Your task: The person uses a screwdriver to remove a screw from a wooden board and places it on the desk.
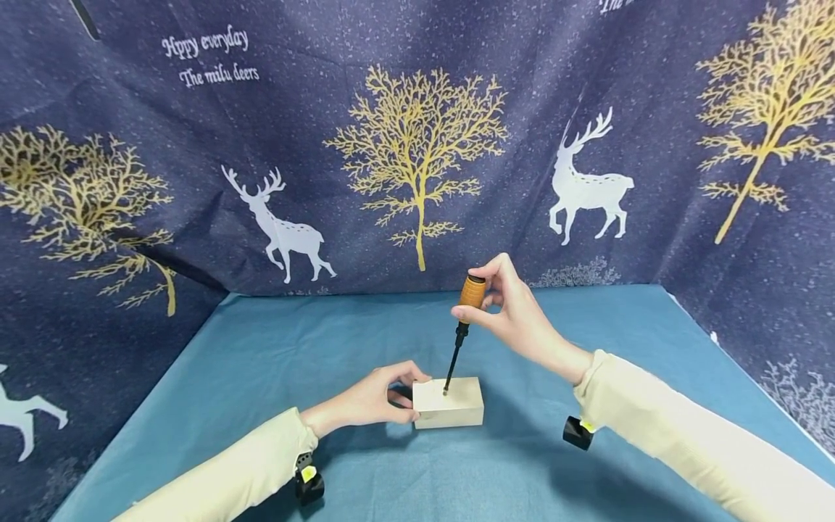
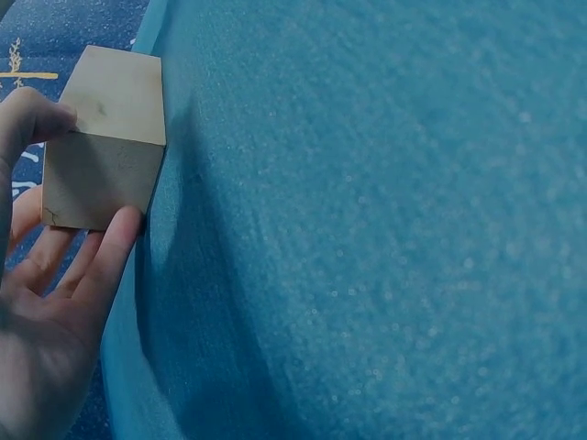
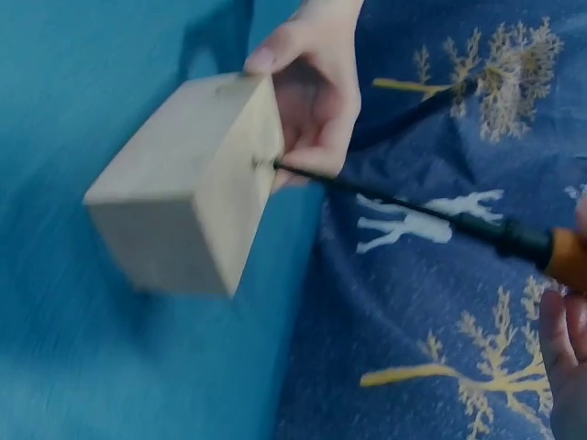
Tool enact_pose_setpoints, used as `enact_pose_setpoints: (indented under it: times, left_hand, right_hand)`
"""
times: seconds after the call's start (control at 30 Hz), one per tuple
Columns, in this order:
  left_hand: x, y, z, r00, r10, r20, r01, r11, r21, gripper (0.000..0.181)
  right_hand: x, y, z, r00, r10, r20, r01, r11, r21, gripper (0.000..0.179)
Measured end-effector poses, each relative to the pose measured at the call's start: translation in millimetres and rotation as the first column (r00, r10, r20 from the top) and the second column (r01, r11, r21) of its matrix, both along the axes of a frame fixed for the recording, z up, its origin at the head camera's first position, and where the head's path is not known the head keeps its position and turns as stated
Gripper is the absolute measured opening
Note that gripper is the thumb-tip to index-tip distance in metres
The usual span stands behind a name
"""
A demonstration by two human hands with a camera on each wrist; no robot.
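Observation:
A pale wooden block (image 1: 450,417) lies on the blue cloth in the head view. My left hand (image 1: 377,395) grips its left end, thumb on the near side and fingers at the far side; the left wrist view shows that hand (image 2: 64,275) around the block's end (image 2: 105,179). With fingertips and thumb, my right hand (image 1: 518,312) holds a screwdriver (image 1: 472,292) by its orange-brown handle, slightly tilted above the block. Its dark shaft runs down to a small screw (image 1: 446,392) in the top face. In the right wrist view the tip meets the screw (image 3: 260,163).
Blue cloth (image 1: 293,341) covers the table around the block. Behind it hangs a dark blue curtain (image 1: 457,239) with white deer and golden trees. Small black wrist cameras sit below the left sleeve (image 1: 215,467) and the right sleeve (image 1: 691,435).

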State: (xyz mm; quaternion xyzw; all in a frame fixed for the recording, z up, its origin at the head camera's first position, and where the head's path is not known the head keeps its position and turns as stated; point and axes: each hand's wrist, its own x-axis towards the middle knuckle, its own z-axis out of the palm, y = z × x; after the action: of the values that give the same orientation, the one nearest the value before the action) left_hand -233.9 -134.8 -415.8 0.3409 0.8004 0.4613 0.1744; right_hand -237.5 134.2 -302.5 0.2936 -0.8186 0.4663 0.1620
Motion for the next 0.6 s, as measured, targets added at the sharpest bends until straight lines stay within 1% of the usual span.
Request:
enact_pose_setpoints:
  times: [0.13,0.2,0.37,0.43,0.53,0.6]
  left_hand:
    - [0.4,0.4,0.1,1.000,0.002,0.002,-0.002,1.000,-0.003,0.042]
    - [0.5,0.2,0.1,1.000,0.004,0.003,-0.004,1.000,-0.005,0.043]
    - [-0.2,0.0,-0.2,1.000,-0.011,0.017,0.011,1.000,0.005,0.043]
    - [-0.7,-0.2,-0.4,1.000,-0.017,0.024,0.016,1.000,0.008,0.045]
    - [-1.2,-0.9,-0.7,1.000,-0.020,0.020,0.020,1.000,0.013,0.047]
    - [-1.3,-1.5,-0.8,1.000,-0.022,0.013,0.021,1.000,0.014,0.048]
  right_hand:
    - [5.2,-3,6.1,0.997,0.023,0.078,-0.018,0.998,-0.056,0.046]
    - [8.2,-5,8.7,0.994,0.040,0.098,-0.033,0.996,-0.077,0.044]
    - [13.4,-7,13.3,0.996,0.058,0.074,-0.051,0.995,-0.086,0.038]
    - [14.5,-7,14.9,0.994,0.079,0.081,-0.071,0.993,-0.094,0.036]
    - [14.3,-5,16.3,0.981,0.163,0.101,-0.151,0.982,-0.117,0.035]
    - [12.6,-3,15.9,0.960,0.258,0.107,-0.241,0.960,-0.145,0.038]
